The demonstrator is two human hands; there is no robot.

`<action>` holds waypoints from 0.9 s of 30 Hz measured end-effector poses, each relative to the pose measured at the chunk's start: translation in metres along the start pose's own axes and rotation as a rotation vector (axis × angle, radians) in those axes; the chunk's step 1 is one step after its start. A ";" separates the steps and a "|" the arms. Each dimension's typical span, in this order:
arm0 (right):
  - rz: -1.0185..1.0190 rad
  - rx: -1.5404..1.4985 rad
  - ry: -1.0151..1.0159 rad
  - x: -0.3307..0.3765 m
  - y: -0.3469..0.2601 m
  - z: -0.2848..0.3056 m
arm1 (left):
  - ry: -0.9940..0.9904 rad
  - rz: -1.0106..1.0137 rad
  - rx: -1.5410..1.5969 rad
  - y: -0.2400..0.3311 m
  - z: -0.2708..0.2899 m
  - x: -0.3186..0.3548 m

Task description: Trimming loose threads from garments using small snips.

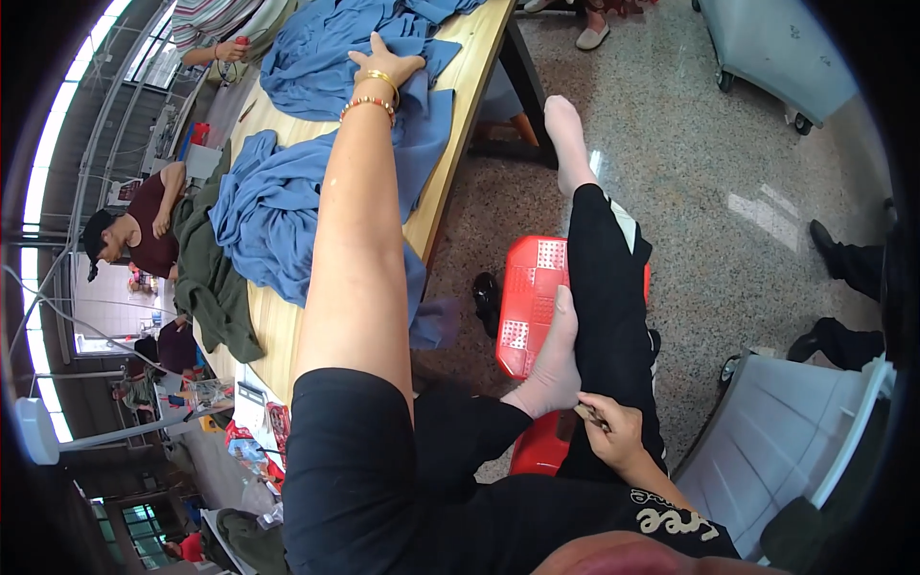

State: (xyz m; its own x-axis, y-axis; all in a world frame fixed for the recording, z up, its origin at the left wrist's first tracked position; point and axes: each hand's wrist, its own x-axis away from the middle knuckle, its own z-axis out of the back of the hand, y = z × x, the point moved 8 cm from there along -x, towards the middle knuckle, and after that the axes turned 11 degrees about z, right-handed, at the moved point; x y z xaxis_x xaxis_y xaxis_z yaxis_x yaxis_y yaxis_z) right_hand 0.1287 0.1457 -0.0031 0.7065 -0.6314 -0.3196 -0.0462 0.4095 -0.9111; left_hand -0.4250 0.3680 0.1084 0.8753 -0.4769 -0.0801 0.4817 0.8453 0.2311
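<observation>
Speckled floor [690, 192] spreads at two o'clock beyond the table edge [479, 67]; I see left hand [386, 69] splayed on blue cloth [311, 62] at eleven, right hand [618, 436] clutching a small brownish object [592, 418] at four.

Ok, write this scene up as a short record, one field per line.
Left hand: fingers spread, on crumpled blue cloth
Right hand: closed around a small brownish object, exact kind unclear
Work surface: pale wooden table, bearing the blue cloth and a dark green cloth
Beside table: red plastic stool
Floor: grey speckled floor, with a wheeled grey bin at upper right
</observation>
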 end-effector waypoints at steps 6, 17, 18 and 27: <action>0.010 0.007 0.016 -0.005 0.003 0.002 | 0.041 0.078 -0.252 0.012 -0.005 0.001; -0.108 -0.020 0.014 0.012 0.022 -0.003 | 0.437 0.185 0.743 -0.123 0.123 -0.005; -0.154 -0.060 0.000 0.012 0.023 -0.003 | 0.472 0.143 1.004 -0.132 0.143 -0.005; -0.142 -0.074 0.078 0.029 0.040 -0.003 | 0.335 0.037 1.331 -0.072 0.350 0.080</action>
State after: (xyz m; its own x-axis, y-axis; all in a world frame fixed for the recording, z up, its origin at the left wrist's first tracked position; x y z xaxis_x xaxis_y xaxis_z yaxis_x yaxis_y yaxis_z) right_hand 0.1452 0.1422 -0.0497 0.6531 -0.7297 -0.2027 -0.0039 0.2644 -0.9644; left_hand -0.4043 0.1842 0.4246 0.9466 -0.2183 -0.2373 0.2199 -0.1012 0.9703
